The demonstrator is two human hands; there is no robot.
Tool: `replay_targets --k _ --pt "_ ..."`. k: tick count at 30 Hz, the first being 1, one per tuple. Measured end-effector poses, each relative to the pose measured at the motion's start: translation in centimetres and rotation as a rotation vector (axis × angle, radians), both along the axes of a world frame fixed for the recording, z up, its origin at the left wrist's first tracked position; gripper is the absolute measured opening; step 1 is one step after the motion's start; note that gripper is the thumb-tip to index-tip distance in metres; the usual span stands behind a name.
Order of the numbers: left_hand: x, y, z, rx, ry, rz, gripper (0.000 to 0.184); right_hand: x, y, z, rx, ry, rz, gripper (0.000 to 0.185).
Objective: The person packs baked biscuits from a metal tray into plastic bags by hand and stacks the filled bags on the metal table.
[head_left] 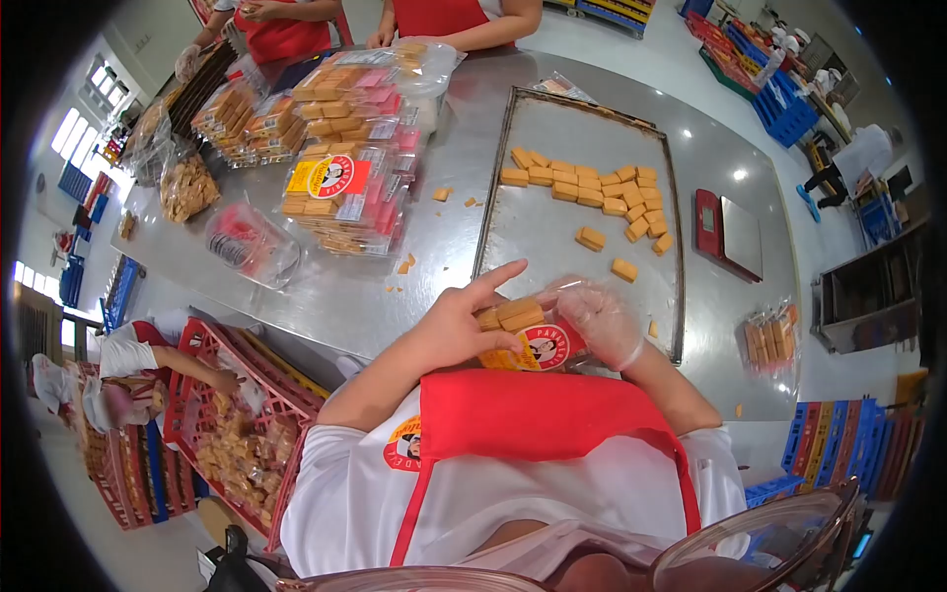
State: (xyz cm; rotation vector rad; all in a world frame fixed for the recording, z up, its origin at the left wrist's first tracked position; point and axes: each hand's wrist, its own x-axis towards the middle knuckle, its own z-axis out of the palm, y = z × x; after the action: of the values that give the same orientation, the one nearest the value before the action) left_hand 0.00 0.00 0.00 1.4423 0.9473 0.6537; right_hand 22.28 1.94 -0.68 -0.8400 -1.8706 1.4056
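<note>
A clear plastic bag of biscuits (520, 316) with a red and yellow printed label is held between my hands, just in front of my red apron. My bare left hand (456, 324) grips its left side, thumb across the pack and index finger stretched out; its other fingers are partly hidden. On the right, my right hand (600, 321), in a clear plastic glove, closes on the bag's plastic end. Beyond them, a metal baking tray (533, 212) bears loose rectangular biscuits (602, 187), most grouped toward its far side and a few lying nearer.
Filled biscuit packs (340, 197) are stacked on the steel table (444, 227) at left, beside a roll of plastic packaging (252, 242). A red scale (727, 235) and another pack (769, 340) lie right. Co-workers stand across the table; a red crate (187, 395) is at lower left.
</note>
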Motion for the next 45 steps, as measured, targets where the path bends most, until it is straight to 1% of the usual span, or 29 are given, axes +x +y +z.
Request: replay_targets --k 2,5,6,8,9,11,14,15,17,18,19,21,22,23,25,26,29,32,34,36,38,41,42,43,44,45 --pt "-0.3 0.1 -0.3 0.035 -0.138 -0.02 0.076 0.2 -0.2 -0.5 -0.057 0.066 -0.105 0.027" --pt "-0.7 0.7 -1.8 0.044 -0.502 0.109 0.065 0.1 0.2 -0.1 0.113 0.26 -0.247 0.024" --pt "-0.7 0.3 -1.2 -0.027 -0.514 0.135 0.056 0.0 -0.1 0.7 0.209 0.203 -0.203 0.023" --pt "-0.6 0.4 -1.7 0.047 -0.477 0.133 0.054 -0.4 -0.5 2.8 0.404 0.084 -0.115 0.022" --pt "-0.6 0.4 -1.9 0.084 -0.458 0.132 0.053 -0.3 -0.3 3.0 0.468 0.051 -0.108 0.021" --pt "-0.4 0.2 -2.1 0.138 -0.413 0.176 0.054 -0.3 0.0 3.4 0.597 -0.019 -0.094 0.021" --pt "0.0 0.7 -3.0 0.281 -0.356 0.272 0.062 0.7 0.4 4.0 0.939 -0.168 -0.194 0.022" --pt "0.1 1.0 -3.5 0.339 -0.339 0.308 0.067 0.8 0.3 4.1 1.046 -0.14 -0.188 0.022" --pt "-0.8 1.4 -5.1 -0.131 -0.685 0.132 0.062 1.0 0.0 4.3 1.262 -0.083 -0.179 0.021" --pt "-1.0 1.5 -4.8 -0.373 -0.844 0.035 0.06 0.8 -0.1 4.5 1.346 -0.114 -0.135 0.02" --pt "-0.8 1.3 -4.5 -0.415 -0.921 -0.026 0.064 0.3 -0.3 4.6 1.427 -0.146 -0.09 0.019" --pt "-0.1 0.5 -3.6 -0.509 -1.07 -0.146 0.073 -0.2 -0.5 4.2 1.457 -0.191 -0.032 0.021" --pt "0.2 0.3 -4.0 -0.443 -1.115 -0.02 0.072 -0.4 -0.5 3.6 1.41 -0.203 -0.016 0.024" --pt "-0.1 0.3 -3.9 -0.359 -1.035 0.038 0.072 -0.6 -0.3 3.1 1.37 -0.213 0.0 0.026" --pt "-0.9 0.6 -3.4 -0.182 -0.873 0.147 0.074 -0.1 -0.3 2.7 1.135 -0.258 -0.139 0.034" --pt "-1.0 0.5 -2.9 -0.166 -0.91 0.226 0.079 0.1 -0.3 2.5 1.014 -0.278 -0.204 0.037" --pt "-0.7 0.5 -2.6 0.022 -0.831 0.343 0.076 -0.2 0.3 0.7 0.57 -0.099 -0.131 0.047" --pt "-0.4 0.5 -3.0 0.035 -0.761 0.426 0.071 -1.5 -0.3 0.8 0.227 -0.059 0.081 0.05" --pt "-0.3 0.7 -3.1 0.019 -0.713 0.447 0.069 -1.6 -0.8 0.9 -0.062 0.068 0.1 0.048" --pt "-0.3 0.6 -3.0 0.03 -0.634 0.428 0.069 -1.4 -0.8 0.5 -0.244 0.128 0.063 0.044" --pt "-0.4 0.3 -2.6 0.068 -0.523 0.362 0.07 -1.0 -0.3 -1.0 -0.316 0.121 -0.034 0.039" --pt "-0.5 0.4 -3.5 0.147 -0.286 0.264 0.074 -0.2 0.7 -0.9 -0.187 -0.135 -0.147 0.031" --pt "-0.3 0.4 -3.9 0.13 -0.365 0.228 0.077 0.4 1.0 -1.0 0.053 -0.158 -0.181 0.03" --pt "-0.3 0.4 -4.0 0.085 -0.46 0.2 0.076 1.2 1.3 -1.2 0.292 -0.195 -0.213 0.028" --pt "-0.6 0.5 -4.1 0.033 -0.547 0.175 0.075 1.7 1.5 -0.7 0.221 -0.088 -0.302 0.028" --pt "-1.1 0.9 -4.4 0.11 -0.555 0.204 0.072 2.3 1.6 -0.1 0.158 0.029 -0.388 0.027"
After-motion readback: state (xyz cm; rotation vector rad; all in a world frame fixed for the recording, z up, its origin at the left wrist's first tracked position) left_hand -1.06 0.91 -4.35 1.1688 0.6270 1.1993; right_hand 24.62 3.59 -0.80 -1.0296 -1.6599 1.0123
